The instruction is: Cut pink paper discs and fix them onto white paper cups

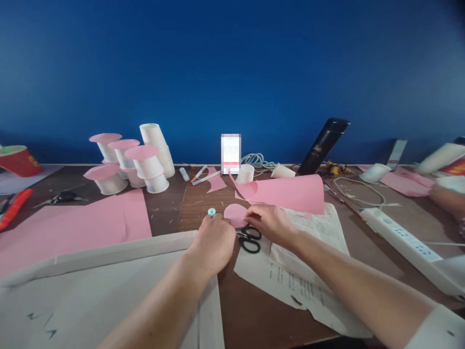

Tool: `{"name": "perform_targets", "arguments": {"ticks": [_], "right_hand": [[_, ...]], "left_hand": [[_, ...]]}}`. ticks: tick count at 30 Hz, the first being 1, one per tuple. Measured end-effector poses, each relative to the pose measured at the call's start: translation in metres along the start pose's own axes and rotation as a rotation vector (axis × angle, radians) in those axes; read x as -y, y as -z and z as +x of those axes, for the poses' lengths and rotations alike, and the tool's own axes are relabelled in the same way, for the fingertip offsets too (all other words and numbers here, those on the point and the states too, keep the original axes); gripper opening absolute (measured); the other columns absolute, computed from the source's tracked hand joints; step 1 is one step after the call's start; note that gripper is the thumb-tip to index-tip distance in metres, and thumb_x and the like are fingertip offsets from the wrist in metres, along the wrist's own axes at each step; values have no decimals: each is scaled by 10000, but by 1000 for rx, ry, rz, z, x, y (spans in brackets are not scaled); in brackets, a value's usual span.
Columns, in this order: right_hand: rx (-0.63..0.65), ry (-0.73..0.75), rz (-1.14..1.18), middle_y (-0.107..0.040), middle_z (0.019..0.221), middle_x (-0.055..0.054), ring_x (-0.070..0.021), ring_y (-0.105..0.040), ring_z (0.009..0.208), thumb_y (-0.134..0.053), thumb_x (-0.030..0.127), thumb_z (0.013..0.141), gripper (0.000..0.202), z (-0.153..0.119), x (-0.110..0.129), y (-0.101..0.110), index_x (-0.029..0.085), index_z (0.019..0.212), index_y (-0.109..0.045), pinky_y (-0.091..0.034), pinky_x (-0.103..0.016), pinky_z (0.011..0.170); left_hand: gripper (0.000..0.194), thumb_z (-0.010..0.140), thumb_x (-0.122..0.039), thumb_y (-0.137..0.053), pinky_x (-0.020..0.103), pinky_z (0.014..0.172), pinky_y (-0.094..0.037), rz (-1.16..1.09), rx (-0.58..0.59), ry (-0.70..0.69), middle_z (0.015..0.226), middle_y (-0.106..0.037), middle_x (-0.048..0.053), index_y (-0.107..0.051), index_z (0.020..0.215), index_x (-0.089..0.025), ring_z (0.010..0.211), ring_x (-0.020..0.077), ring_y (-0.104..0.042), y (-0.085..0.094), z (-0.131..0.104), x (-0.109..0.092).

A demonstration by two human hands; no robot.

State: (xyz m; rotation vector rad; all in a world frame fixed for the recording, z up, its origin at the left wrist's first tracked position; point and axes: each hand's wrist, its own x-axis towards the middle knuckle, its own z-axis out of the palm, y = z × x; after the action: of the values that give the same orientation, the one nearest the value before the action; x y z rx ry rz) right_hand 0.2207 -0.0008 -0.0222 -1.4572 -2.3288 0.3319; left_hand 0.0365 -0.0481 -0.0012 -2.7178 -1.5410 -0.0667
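Note:
A pink paper circle [235, 216] lies on the table between my hands. My right hand [271, 222] pinches its right edge between thumb and fingers. My left hand [215, 242] is curled at the circle's left side. Beyond its knuckles a light-blue round end [211, 212] shows, apparently of a glue stick; the rest is hidden by the hand. Black-handled scissors [250, 245] lie just below the circle, their blades partly covered. Behind my right hand rests a curled pink paper sheet [290, 191] on printed papers [276, 276].
Stacked white paper cups with pink discs [143, 165] stand at left, behind a pink sheet [109, 215]. A white box lid [119, 300] lies front left. At right are a black bottle [323, 145], a power strip [407, 242] and another person's hand [450, 201].

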Motion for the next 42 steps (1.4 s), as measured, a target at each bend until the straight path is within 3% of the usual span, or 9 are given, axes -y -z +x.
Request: {"name": "perform_targets", "arguments": {"ticks": [5,14,20,27,33,37,42], "right_hand": [[7,-73,186,-682,866,7,-136,-607,725,-634,316,791,109,7,5,-5,230,845,-673,-394,-232,622],[115,-113,378,-676,702,30,-119,-600,647,-632,184,704,38,20,8,-11,202,704,-666,-409,-208,584],[143,-116,119,-702,784,32,-135,-618,714,-603,191,724,132,20,15,-9,256,720,-717,-381,-224,597],[138,68,-246,-677,884,-15,-176,-620,731,-499,256,827,241,7,26,-2,294,843,-737,-331,-262,575],[141,-11,-88,-701,931,18,-159,-633,819,-513,255,827,255,1,17,-5,325,938,-732,-372,-235,632],[162,-46,-9,-705,846,23,-143,-617,756,-522,259,820,225,6,15,-5,294,847,-743,-365,-227,614],[166,-81,-105,-681,813,13,-138,-579,706,-520,307,818,219,12,23,-3,258,719,-709,-311,-236,566]], "left_hand": [[189,802,-136,-507,392,734,-414,20,31,0,822,-681,131,-693,837,-149,842,292,-594,1,1,0],[212,802,-93,-476,409,742,-421,19,61,1,841,-679,136,-683,822,-140,871,307,-587,1,1,0],[209,811,-125,-489,418,786,-431,22,43,-8,847,-677,138,-691,862,-132,886,300,-589,0,2,1],[222,839,-189,-496,400,755,-448,17,27,6,885,-675,153,-702,895,-127,858,285,-599,0,1,0],[250,867,-171,-449,399,764,-445,-36,47,13,868,-683,137,-696,861,-132,896,285,-593,1,1,1],[239,862,-173,-458,390,757,-446,-18,60,6,867,-682,136,-693,840,-129,887,280,-593,2,1,2],[251,863,-184,-453,399,748,-455,-5,64,13,887,-677,146,-696,890,-126,877,287,-596,4,1,0]]}}
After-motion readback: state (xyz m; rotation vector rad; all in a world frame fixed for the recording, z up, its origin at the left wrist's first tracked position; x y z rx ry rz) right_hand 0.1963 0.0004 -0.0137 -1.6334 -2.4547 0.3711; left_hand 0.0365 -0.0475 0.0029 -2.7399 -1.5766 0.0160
